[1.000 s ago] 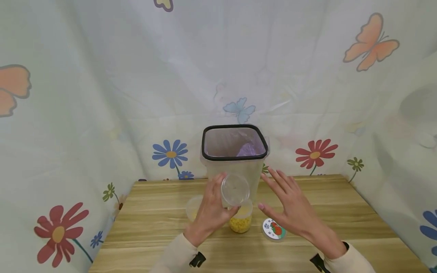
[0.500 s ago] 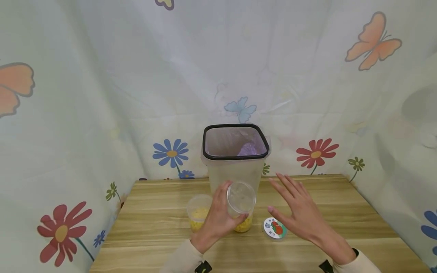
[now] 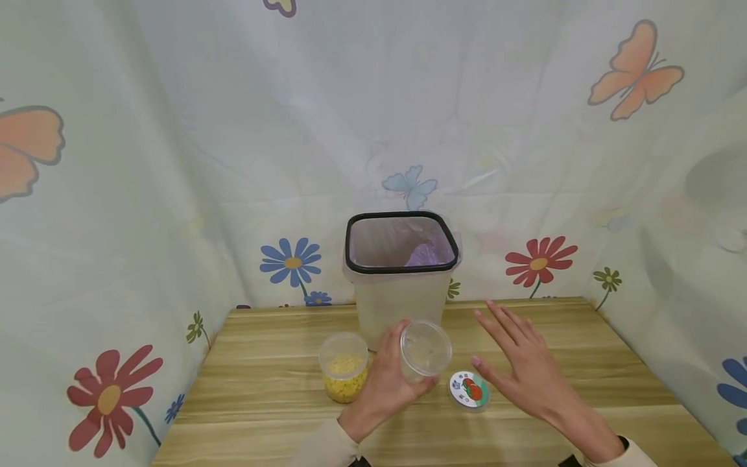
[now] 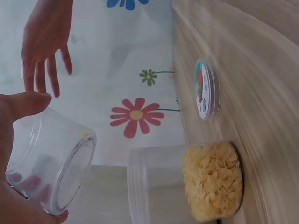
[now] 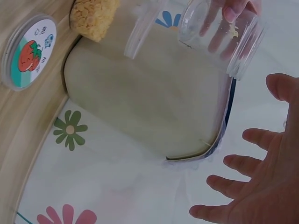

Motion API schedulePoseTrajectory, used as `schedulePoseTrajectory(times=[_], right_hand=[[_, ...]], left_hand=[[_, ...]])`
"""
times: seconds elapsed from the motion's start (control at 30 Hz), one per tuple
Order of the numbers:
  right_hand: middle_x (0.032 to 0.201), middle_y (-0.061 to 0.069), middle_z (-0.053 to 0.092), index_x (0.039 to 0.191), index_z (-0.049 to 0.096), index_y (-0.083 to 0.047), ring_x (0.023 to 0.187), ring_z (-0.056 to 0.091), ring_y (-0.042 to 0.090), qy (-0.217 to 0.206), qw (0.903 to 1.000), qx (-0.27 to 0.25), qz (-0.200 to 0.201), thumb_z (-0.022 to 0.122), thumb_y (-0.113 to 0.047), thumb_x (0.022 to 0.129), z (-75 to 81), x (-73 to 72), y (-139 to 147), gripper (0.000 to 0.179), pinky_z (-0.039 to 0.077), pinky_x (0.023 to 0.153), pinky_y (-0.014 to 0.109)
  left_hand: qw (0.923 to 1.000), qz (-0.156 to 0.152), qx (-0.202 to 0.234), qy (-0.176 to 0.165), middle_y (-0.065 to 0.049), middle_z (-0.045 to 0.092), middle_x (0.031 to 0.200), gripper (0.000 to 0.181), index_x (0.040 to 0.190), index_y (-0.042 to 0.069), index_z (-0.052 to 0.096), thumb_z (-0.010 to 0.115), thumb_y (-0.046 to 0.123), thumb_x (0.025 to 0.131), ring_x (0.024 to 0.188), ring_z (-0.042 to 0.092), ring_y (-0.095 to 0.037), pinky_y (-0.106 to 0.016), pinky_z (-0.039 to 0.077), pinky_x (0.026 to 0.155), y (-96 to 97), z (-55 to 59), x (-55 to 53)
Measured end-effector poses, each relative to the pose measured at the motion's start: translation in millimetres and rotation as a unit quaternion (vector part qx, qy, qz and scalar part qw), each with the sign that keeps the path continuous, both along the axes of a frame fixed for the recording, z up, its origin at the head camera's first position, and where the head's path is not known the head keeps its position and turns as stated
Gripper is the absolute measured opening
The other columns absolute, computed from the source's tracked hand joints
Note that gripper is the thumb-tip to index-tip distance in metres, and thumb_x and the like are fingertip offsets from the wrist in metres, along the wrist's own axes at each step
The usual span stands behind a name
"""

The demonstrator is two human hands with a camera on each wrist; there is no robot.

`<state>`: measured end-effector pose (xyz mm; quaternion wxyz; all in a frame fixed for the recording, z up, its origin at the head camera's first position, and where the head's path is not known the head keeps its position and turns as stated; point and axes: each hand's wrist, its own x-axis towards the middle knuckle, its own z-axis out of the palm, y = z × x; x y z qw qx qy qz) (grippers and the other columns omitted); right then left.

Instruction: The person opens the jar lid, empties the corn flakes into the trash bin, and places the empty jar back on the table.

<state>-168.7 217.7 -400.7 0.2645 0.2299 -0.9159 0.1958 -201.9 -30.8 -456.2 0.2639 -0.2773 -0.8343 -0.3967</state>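
Note:
My left hand (image 3: pixel 397 383) grips a clear plastic jar (image 3: pixel 426 350) by its side, raised and slightly tilted with its rim upward. A few yellow crumbs (image 5: pixel 233 31) cling inside it. My right hand (image 3: pixel 528 370) hovers to the right, fingers spread, holding nothing. On the table, left of the left hand, stands an uncovered clear jar partly filled with yellow flakes (image 3: pixel 344 383). Another jar of flakes (image 4: pixel 212 182) stands below the held jar; the left hand hides it in the head view. Between the hands lies a round lid (image 3: pixel 469 389) with a tomato picture.
Behind the jars stands a pale bin (image 3: pixel 403 298) with a black rim and a purple-tinted liner. The wood-grain table (image 3: pixel 274 363) ends at a curtain (image 3: pixel 525 162) printed with flowers and butterflies, which surrounds the back and sides.
The left hand has brought the held jar down and to the right, uncovering the left flake jar and covering the middle one. My right hand has drifted right and slightly lower, still spread.

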Motion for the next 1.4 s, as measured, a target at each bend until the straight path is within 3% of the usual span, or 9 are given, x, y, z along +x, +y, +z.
schedulePoseTrajectory(times=[0.2, 0.43, 0.67, 0.9, 1.13, 1.4], right_hand=[[0.162, 0.007, 0.028, 0.153, 0.033, -0.028, 0.15, 0.022, 0.031, -0.027, 0.9996, -0.001, -0.01, 0.067, -0.037, 0.09, -6.6, 4.8, 8, 0.073, 0.011, 0.121, 0.06], [0.162, 0.005, 0.029, 0.152, 0.037, -0.026, 0.15, 0.025, 0.03, -0.034, 0.9991, 0.004, -0.023, 0.067, -0.039, 0.09, -15.7, 8.9, 15, 0.071, 0.01, 0.123, 0.056], [0.162, 0.005, 0.029, 0.153, 0.036, -0.028, 0.15, 0.023, 0.03, -0.041, 0.9988, 0.001, -0.027, 0.068, -0.039, 0.09, -23.5, 11.5, 21, 0.071, 0.012, 0.121, 0.061], [0.162, 0.007, 0.029, 0.153, 0.034, -0.028, 0.148, 0.025, 0.035, -0.043, 0.9985, 0.0, -0.032, 0.067, -0.038, 0.09, -26.3, 14.4, 24, 0.072, 0.011, 0.12, 0.062], [0.161, 0.007, 0.029, 0.153, 0.035, -0.027, 0.146, 0.028, 0.037, -0.044, 0.9984, -0.001, -0.035, 0.068, -0.037, 0.089, -30.3, 15.1, 28, 0.072, 0.012, 0.119, 0.065], [0.161, 0.01, 0.03, 0.153, 0.033, -0.028, 0.145, 0.029, 0.04, -0.057, 0.9976, 0.0, -0.039, 0.067, -0.039, 0.091, -33.0, 16.4, 31, 0.072, 0.014, 0.117, 0.066]], left_hand=[[0.9998, -0.009, -0.004, -0.014, -0.01, 0.049, 0.138, 0.101, 0.145, 0.007, 0.035, 0.089, 0.033, 0.064, 0.123, 0.056, -0.027, -0.042, 0.05, 0.102, 6.3, -4.9, 4.4], [0.9998, -0.017, -0.004, -0.011, -0.008, 0.05, 0.138, 0.1, 0.144, 0.008, 0.035, 0.089, 0.031, 0.063, 0.122, 0.055, -0.026, -0.043, 0.05, 0.102, 13.4, -14.9, 7.5], [0.9982, -0.042, -0.007, -0.042, -0.005, 0.051, 0.137, 0.101, 0.145, 0.012, 0.032, 0.089, 0.03, 0.065, 0.122, 0.056, -0.024, -0.038, 0.051, 0.1, 22.9, -24.2, 13.7], [0.9964, -0.067, -0.004, -0.051, -0.001, 0.051, 0.134, 0.098, 0.145, 0.014, 0.031, 0.088, 0.033, 0.067, 0.119, 0.056, -0.02, -0.034, 0.051, 0.099, 32.8, -34.5, 15.4], [0.9898, -0.078, -0.029, -0.116, -0.004, 0.049, 0.139, 0.099, 0.147, 0.01, 0.03, 0.087, 0.036, 0.069, 0.124, 0.054, -0.021, -0.037, 0.05, 0.102, 36.7, -40.6, 18.3], [0.9823, -0.1, -0.066, -0.143, -0.002, 0.047, 0.137, 0.099, 0.148, 0.013, 0.027, 0.083, 0.043, 0.073, 0.121, 0.055, -0.024, -0.033, 0.052, 0.097, 42.0, -55.4, 15.4]])
